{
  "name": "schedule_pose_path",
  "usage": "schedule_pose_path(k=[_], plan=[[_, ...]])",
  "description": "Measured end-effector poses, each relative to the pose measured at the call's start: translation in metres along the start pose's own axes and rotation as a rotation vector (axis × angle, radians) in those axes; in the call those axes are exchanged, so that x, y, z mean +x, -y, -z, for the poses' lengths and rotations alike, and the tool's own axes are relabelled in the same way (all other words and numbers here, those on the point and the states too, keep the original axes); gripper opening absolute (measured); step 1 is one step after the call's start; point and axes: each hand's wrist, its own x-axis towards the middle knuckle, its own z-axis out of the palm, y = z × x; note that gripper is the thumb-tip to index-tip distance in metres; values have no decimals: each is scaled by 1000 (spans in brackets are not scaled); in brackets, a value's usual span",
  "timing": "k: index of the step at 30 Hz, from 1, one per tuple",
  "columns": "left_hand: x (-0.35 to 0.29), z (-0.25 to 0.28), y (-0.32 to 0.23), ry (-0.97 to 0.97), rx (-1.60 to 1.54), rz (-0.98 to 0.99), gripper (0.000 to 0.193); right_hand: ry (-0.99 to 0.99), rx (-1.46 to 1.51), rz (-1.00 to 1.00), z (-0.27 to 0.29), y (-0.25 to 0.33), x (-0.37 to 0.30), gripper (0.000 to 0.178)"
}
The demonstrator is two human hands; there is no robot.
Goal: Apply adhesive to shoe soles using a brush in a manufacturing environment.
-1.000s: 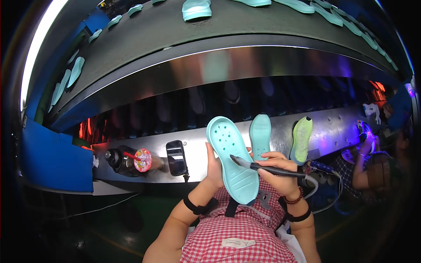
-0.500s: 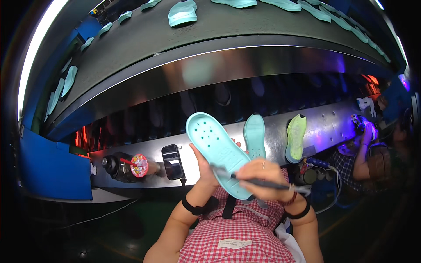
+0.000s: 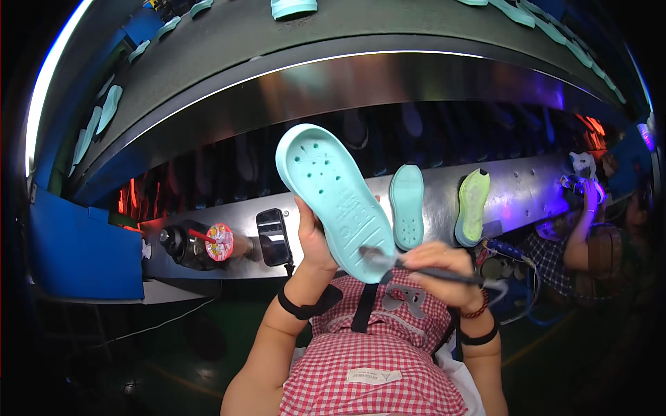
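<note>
At the left end of the desk (image 3: 513, 196), a dark bottle (image 3: 193, 248) stands with its black cap on; what it contains cannot be made out. Just right of it, close to the same end, is a cup (image 3: 220, 242) with a patterned pink top, a red straw (image 3: 201, 236) poking out and brownish contents or walls, hard to say which. A black phone (image 3: 275, 237) lies next, near the front edge.

Then comes the left hand (image 3: 316, 244), its fingers gripping the turquoise sole (image 3: 334, 197) by its left side, thumb in front and the rest mostly hidden behind. The sole is held up above the desk, its broad toe end reaching past the far edge, its heel end at the front edge. It has a raised rim, a cluster of small holes toward the toe, shallow embossed marks mid-length and slanting grooves near the heel.

The right hand (image 3: 444, 270) has its fingers closed on a black-handled brush (image 3: 380, 258), whose blurred tip is over the heel part.

Behind that hand, a second turquoise sole (image 3: 407, 201) lies across the desk; farther right, a yellow-green sole (image 3: 474, 201) reaches toward the far edge.
</note>
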Motion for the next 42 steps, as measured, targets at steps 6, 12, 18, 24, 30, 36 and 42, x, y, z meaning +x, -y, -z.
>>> schedule_pose_path(k=[6, 12, 18, 24, 30, 36, 42], plan=[[3, -13, -11, -1, -52, 48, 74, 87, 503, -60, -6, -13, -2, 20], [-32, -21, 22, -8, -53, 106, 73, -195, 1118, -390, -38, 1, -6, 19], [-26, -10, 20, -99, -83, 93, 64, -100, 316, -119, -32, 5, 3, 20], [-21, -4, 7, -74, 31, 143, 64, 3, 363, -143, -16, 19, 11, 21], [-19, -5, -1, -52, -6, 155, 56, 247, 117, 81, -9, 16, 20, 21], [-9, -4, -13, 12, -147, 410, 51, 450, 98, 220, -11, 32, 18, 22], [-3, -2, -15, -61, 286, 809, 48, 676, -167, 78, 12, 23, 19, 21]])
